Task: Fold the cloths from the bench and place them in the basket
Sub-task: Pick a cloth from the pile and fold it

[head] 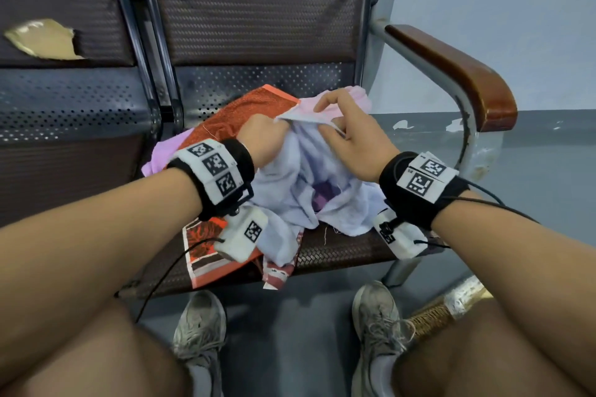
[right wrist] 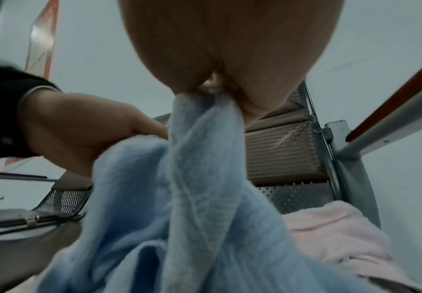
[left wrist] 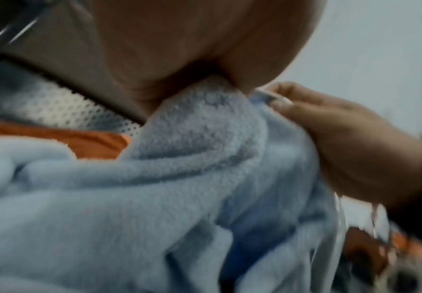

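Gripping one edge of the light blue towel [head: 300, 177], the left hand [head: 263, 135] is closed into a fist with the cloth bunched inside its curled fingers. Just to the right of that fist, the right hand [head: 350, 132] pinches the same edge between thumb and forefinger, its other fingers loosely bent above the fabric. The stretch of hem between the two hands is short and pulled fairly taut. Below the fingers the towel hangs in loose folds and spreads over the bench seat [head: 342, 251], with its lower part draping toward the front lip.

Beyond the fingertips of the left hand lies an orange-red patterned cloth [head: 245, 109]. A pale pink towel [head: 358, 97] sits just behind the right hand's fingers. Another printed cloth [head: 206, 251], orange, white and dark, lies under the left wrist. A purple cloth [head: 161, 155] peeks out left of that wrist. The wooden armrest [head: 458, 74] stands well to the right of the right hand.
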`<state>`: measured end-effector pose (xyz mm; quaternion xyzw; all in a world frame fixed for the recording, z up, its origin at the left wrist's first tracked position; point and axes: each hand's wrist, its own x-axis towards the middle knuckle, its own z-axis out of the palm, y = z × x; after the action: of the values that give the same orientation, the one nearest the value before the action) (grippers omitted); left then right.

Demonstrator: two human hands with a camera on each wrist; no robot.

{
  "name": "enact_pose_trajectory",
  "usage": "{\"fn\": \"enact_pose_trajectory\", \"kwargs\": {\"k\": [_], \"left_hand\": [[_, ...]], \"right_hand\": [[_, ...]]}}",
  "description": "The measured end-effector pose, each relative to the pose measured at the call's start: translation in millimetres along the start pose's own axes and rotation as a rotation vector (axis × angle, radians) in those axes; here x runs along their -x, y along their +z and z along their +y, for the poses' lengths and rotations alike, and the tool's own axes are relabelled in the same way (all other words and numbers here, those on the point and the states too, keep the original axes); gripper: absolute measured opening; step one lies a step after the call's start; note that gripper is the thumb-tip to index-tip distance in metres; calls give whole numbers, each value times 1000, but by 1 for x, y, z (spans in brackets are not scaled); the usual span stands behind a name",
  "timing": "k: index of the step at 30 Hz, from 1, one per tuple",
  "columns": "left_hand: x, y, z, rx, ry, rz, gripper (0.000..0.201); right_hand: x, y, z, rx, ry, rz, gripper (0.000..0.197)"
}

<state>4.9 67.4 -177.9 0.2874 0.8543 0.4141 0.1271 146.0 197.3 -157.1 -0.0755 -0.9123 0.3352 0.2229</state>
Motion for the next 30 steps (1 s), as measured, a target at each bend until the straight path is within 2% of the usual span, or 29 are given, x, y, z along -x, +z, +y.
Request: {"fn": "enact_pose_trajectory", "kwargs": {"k": [1, 3, 5, 7, 9, 13, 15, 17, 20, 22, 25, 28, 30], "left_hand": [[-6, 0, -1, 93, -22, 10, 24], [-11, -2, 2, 462, -128, 14, 15], [-7, -4, 7, 634, -146, 110, 16], [-7, -2, 10, 632, -96, 137, 34], [-8, -3, 11, 577, -36, 141, 42], [-12, -6, 3, 324, -19, 144, 27], [-11, -10, -1, 81, -5, 130, 17], [-10, -15, 0, -36, -23, 139, 32], [-5, -16, 13, 193, -137, 73, 32], [3, -12, 24, 345, -172, 0, 23], [14, -7, 45, 491, -109, -90, 9], [21, -4, 57, 506, -9, -63, 16], [27, -5, 62, 566, 22, -18, 35]], "right_hand": [[3, -1, 3, 40, 6, -61, 26], [8, -3, 9, 141, 43, -174, 31], [12, -6, 17, 235, 89, -243, 34], [14, -9, 21, 317, 110, -271, 37], [16, -11, 19, 306, 80, -262, 37], [17, -14, -1, 87, -32, -213, 53], [17, -12, -11, 66, -53, -305, 57], [18, -7, -16, 148, 16, -451, 52], [19, 4, -17, 270, 159, -577, 44], [17, 10, -18, 288, 206, -546, 33], [9, 18, -18, 217, 260, -331, 27], [1, 24, -18, 111, 308, -140, 36], [-4, 25, -18, 77, 359, 7, 39]]}}
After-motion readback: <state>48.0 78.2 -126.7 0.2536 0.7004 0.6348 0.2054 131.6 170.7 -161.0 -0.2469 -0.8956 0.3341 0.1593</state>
